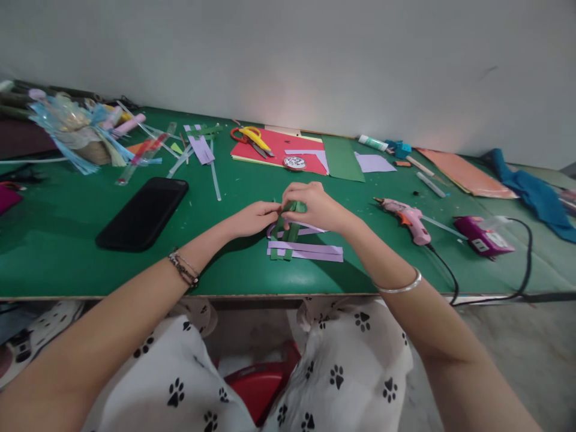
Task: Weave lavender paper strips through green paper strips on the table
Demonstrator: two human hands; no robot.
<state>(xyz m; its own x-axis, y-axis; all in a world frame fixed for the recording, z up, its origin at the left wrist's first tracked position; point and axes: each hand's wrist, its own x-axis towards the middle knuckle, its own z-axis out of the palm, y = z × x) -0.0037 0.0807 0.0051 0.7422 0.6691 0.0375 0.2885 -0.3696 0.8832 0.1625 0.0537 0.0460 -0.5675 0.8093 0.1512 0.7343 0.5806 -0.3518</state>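
Observation:
In the middle of the green table, several green paper strips (pixel 291 235) cross lilac paper strips (pixel 310 251) in a small lattice. My right hand (pixel 323 207) arches over its far end, thumb and fingers closed round a green strip. From the left, my left hand (pixel 255 218) pinches the strips' edge; its fingertips meet those of my right hand. Both hands partly cover the far end of the lattice, so how the strips cross there is hidden. The near ends of the strips lie flat on the table.
A black phone (pixel 143 213) lies at left. Behind are scissors (pixel 254 139) on red paper (pixel 288 150), a green sheet (pixel 342 158) and a glue stick (pixel 372 143). A pink glue gun (pixel 405 219) with a cord lies at right, near a purple box (pixel 483 235).

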